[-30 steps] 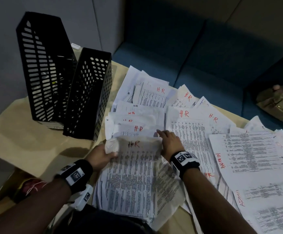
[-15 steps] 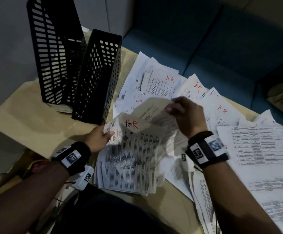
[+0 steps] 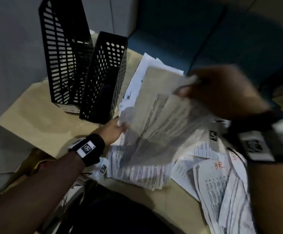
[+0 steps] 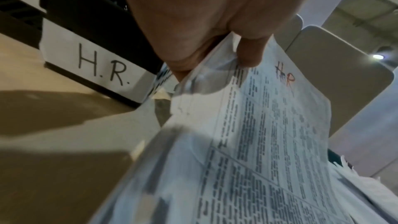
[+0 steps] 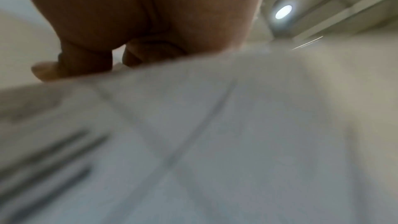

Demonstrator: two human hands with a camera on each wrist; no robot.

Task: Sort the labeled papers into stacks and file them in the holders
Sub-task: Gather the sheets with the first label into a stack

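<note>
Left hand [image 3: 112, 130] pinches the printed white HR-marked paper sheaf [image 3: 156, 130] at its corner; right hand [image 3: 221, 92], fingers curled, lifts its top edge.

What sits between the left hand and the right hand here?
Only the lifted HR papers, held at one end by the left hand and at the other by the right hand; the head view shows it.
</note>
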